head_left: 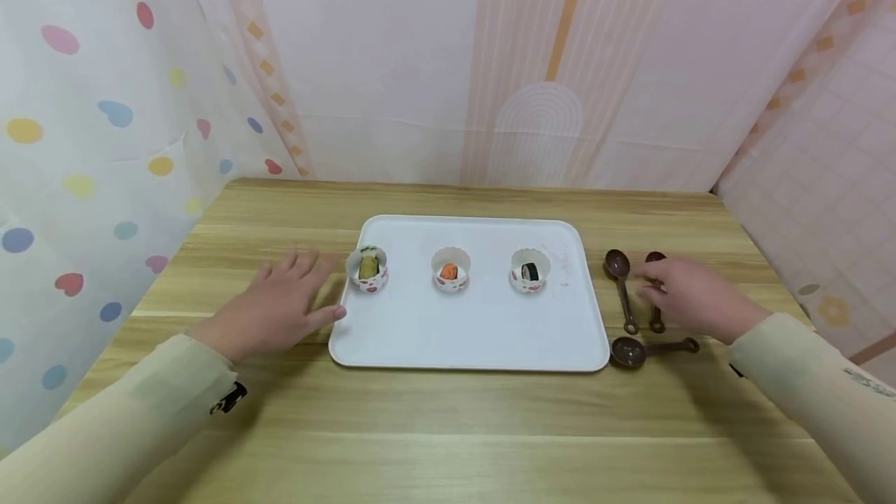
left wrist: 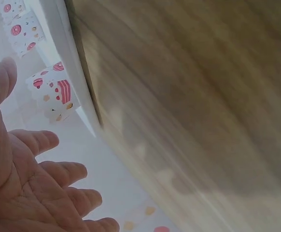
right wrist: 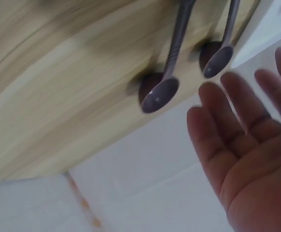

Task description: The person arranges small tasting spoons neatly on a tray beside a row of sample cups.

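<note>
My left hand [head_left: 283,306] hovers at the left edge of a white tray [head_left: 462,333], its fingers spread and holding nothing. On the tray stand three printed paper baking cups. The left cup [head_left: 373,284] is nearest this hand and contains a green-yellow piece [head_left: 368,267]. An orange piece [head_left: 449,271] lies in the middle cup [head_left: 451,255], and a small sushi roll [head_left: 530,272] in the right cup [head_left: 537,257]. My right hand [head_left: 700,298] is over the brown measuring spoons, fingers extended with nothing in them. It partly covers the far-right spoon [head_left: 656,325]; another spoon [head_left: 617,264] lies just left of its fingertips.
A third brown spoon [head_left: 628,352] lies sideways at the tray's near right corner, its handle to the right. All stand on a wooden table [head_left: 448,434]. Patterned curtains [head_left: 392,61] hang behind the table and at both sides.
</note>
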`<state>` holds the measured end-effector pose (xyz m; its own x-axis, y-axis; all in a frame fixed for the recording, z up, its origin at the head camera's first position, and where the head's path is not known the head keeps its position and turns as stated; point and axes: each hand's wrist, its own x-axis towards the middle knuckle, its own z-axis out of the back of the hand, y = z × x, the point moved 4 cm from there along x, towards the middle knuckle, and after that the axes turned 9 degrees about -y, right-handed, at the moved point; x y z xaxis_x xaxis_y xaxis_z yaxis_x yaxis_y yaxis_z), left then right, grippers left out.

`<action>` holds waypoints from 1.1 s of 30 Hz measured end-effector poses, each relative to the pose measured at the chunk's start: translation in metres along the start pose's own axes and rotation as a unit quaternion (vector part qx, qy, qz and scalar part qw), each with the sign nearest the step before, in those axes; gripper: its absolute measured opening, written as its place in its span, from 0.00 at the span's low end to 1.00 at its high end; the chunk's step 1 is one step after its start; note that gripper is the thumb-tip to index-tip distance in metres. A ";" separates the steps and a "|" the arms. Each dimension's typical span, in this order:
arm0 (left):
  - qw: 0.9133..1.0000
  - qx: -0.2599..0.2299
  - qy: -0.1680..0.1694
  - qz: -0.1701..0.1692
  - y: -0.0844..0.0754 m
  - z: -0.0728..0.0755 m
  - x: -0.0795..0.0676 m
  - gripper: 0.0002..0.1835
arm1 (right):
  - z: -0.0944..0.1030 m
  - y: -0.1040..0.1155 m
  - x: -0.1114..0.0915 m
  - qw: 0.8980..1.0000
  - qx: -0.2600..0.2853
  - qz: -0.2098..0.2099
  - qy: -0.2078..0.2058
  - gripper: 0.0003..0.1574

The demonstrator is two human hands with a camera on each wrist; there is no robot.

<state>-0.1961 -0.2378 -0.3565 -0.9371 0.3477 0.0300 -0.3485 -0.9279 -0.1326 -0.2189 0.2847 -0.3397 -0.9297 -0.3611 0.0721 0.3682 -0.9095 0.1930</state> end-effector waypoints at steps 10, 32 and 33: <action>1.000 -0.008 0.020 0.004 -0.001 -0.005 -0.007 0.46 | -0.004 -0.014 -0.011 0.999 -0.010 0.043 0.024 0.14; 0.996 -0.047 0.079 -0.005 0.000 -0.023 -0.017 0.48 | -0.011 -0.018 -0.023 0.991 0.058 0.069 0.103 0.08; 0.996 -0.050 0.079 -0.005 0.000 -0.023 -0.017 0.48 | -0.011 -0.018 -0.024 0.990 0.058 0.067 0.109 0.08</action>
<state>-0.1797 -0.2411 -0.3798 -0.9165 0.3808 -0.1228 -0.3466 -0.9089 -0.2318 -0.2035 0.3075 -0.3560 -0.8453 -0.5238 -0.1049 0.4731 -0.8252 0.3085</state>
